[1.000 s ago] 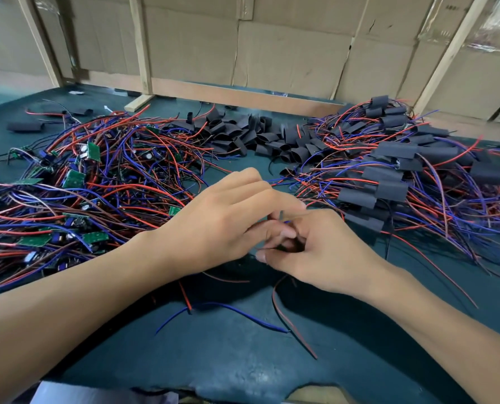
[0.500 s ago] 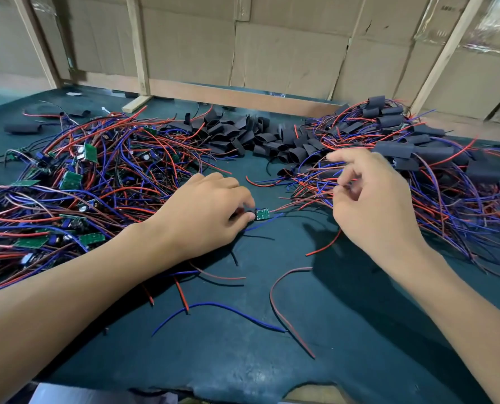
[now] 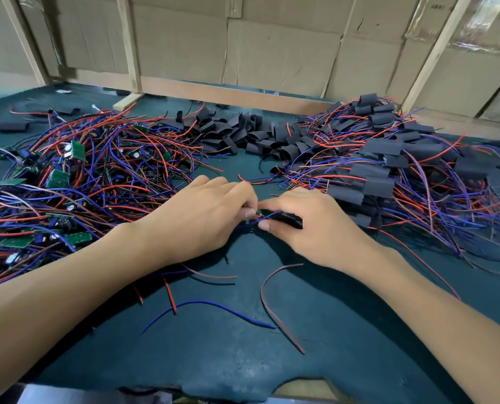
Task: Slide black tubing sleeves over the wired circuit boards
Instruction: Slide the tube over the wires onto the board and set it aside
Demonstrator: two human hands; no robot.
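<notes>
Near the middle of the tabletop (image 3: 213, 360), the left hand (image 3: 202, 217) pinches a small green circuit board (image 3: 262, 212) by its near end, its red and blue wires trailing under the palm. Facing it, the right hand (image 3: 304, 225) curls its thumb and fingers round a black tubing sleeve (image 3: 286, 220), held just beside the board's free end. Toward the left edge lies a tangle of bare wired boards (image 3: 68, 176); loose sleeves (image 3: 243, 135) are heaped along the far edge, and sleeved boards (image 3: 388, 164) are piled toward the right edge.
</notes>
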